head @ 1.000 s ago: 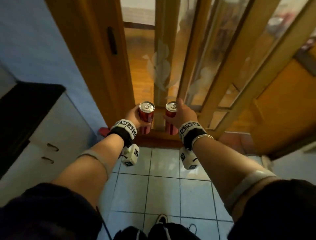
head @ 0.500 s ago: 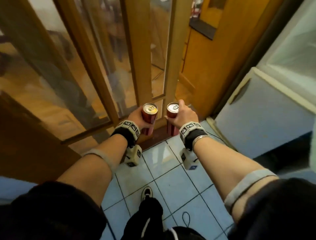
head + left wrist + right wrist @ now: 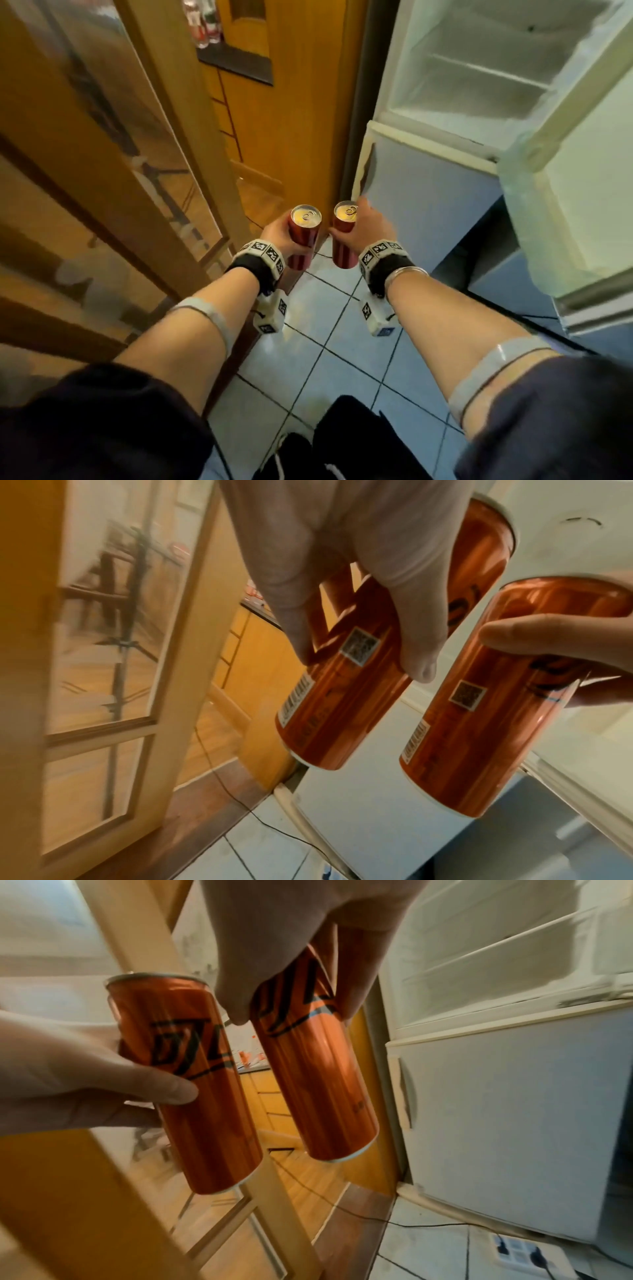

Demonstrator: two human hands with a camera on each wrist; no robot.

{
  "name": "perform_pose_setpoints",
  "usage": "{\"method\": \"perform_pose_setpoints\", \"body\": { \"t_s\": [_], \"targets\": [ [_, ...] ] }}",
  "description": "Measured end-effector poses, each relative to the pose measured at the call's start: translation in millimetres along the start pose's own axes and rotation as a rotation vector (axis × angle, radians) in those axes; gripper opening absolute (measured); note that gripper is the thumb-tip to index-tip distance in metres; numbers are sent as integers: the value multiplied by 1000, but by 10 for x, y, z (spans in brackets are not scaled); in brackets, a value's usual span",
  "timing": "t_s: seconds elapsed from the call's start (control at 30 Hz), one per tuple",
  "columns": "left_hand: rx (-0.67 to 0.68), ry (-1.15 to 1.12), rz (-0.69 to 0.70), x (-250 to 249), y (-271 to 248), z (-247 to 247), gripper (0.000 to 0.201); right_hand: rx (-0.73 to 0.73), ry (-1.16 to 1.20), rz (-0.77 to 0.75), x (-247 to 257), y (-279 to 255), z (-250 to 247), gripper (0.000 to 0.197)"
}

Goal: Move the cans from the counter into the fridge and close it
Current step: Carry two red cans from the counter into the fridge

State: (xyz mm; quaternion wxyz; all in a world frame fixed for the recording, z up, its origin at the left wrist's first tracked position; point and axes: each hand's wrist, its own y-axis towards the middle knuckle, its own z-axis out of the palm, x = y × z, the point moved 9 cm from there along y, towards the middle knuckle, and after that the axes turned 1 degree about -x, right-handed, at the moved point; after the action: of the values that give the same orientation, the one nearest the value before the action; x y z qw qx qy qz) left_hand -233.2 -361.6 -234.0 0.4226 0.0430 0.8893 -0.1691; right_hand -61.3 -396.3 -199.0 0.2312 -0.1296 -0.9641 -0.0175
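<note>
My left hand (image 3: 279,236) grips a tall red can (image 3: 303,236) upright, and my right hand (image 3: 368,228) grips a second red can (image 3: 343,240) right beside it, both held in the air at waist height. In the left wrist view my fingers (image 3: 342,588) wrap the left can (image 3: 339,696), with the right can (image 3: 479,710) next to it. The right wrist view has the right can (image 3: 318,1074) under my fingers and the left can (image 3: 205,1091) held by the other hand. The fridge (image 3: 479,78) stands open at upper right, its white shelves bare.
The fridge's open door (image 3: 582,192) juts out on the right. Its lower door (image 3: 431,205) is closed. A wooden glazed door (image 3: 113,147) fills the left side. Tiled floor (image 3: 325,359) lies below, with a cable and a power strip (image 3: 517,1248) near the fridge's foot.
My view has swung right from the glazed door to the open fridge. Both hands keep the cans in the same grip in front of me.
</note>
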Motion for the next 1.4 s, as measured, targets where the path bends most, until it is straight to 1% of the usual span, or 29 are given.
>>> {"method": "perform_pose_setpoints", "body": {
  "t_s": [0.1,0.3,0.4,0.6,0.77,0.9,1.03,1.13,1.23,1.4],
  "targets": [
    [73,-21,47,-308,429,243,86,-38,-28,75,-317,306,-193,69],
    [139,27,162,-997,1342,618,85,-82,-41,197,-927,1029,-574,70],
    [144,43,202,-1384,1749,739,85,-114,-51,242,-1182,1376,-818,68],
    [190,72,259,-2037,2424,992,85,-171,-68,321,-1533,1938,-1252,69],
    [279,86,293,-2443,2915,1214,80,-213,-66,396,-1762,2322,-1456,69],
    [360,132,353,-2747,3334,1340,83,-267,-80,473,-1887,2602,-1625,66],
    [420,160,461,-3176,3710,1344,83,-335,-77,549,-1928,2853,-1892,66],
    [434,182,541,-3512,3953,1306,88,-410,-92,591,-1908,3030,-2220,68],
    [459,193,598,-3793,4114,1297,90,-489,-100,592,-1874,3216,-2642,68],
    [471,182,630,-4154,4322,1344,85,-669,-95,574,-1844,3568,-3611,69]
  ]
}}
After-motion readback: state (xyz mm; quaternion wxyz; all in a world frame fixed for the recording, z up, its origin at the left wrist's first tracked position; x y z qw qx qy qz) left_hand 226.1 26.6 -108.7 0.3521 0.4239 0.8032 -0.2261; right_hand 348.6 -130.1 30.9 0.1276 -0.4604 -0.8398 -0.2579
